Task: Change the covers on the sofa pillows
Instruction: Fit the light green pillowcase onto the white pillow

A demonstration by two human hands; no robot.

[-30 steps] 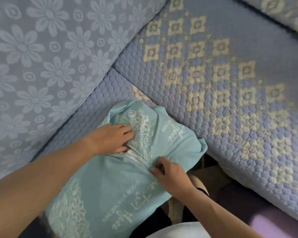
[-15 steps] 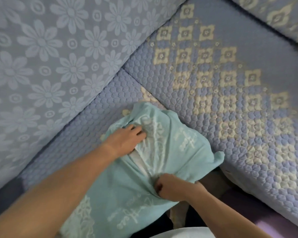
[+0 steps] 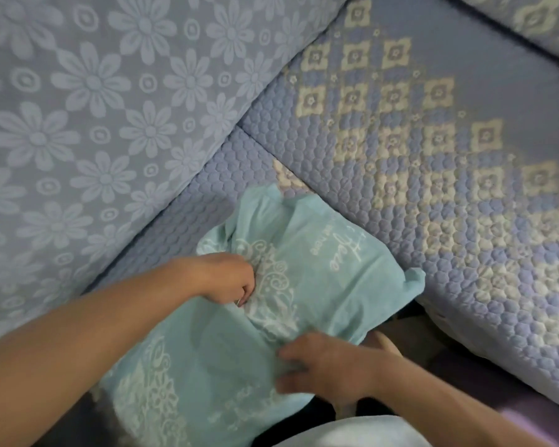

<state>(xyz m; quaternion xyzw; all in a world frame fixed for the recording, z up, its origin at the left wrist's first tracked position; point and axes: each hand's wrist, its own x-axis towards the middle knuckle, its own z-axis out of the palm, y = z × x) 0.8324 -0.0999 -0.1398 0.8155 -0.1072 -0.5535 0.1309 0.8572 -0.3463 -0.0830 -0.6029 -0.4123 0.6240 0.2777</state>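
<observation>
Left hand (image 3: 229, 279) gripping teal cover (image 3: 320, 285) (bunched), right hand (image 3: 323, 366) beside — below.

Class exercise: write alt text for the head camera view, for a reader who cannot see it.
Two bare hands work on a teal pillow cover lying on a blue quilted sofa seat. The left hand grips the fabric with curled fingers, and the right hand presses on it near the opening. A flower-patterned backrest rises behind.

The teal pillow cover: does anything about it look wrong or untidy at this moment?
The teal cover is rumpled, not smooth. It bunches along the middle between the left hand and the right hand, and one slack corner sticks out toward the quilted seat cushion. No tear or stain is visible.
</observation>
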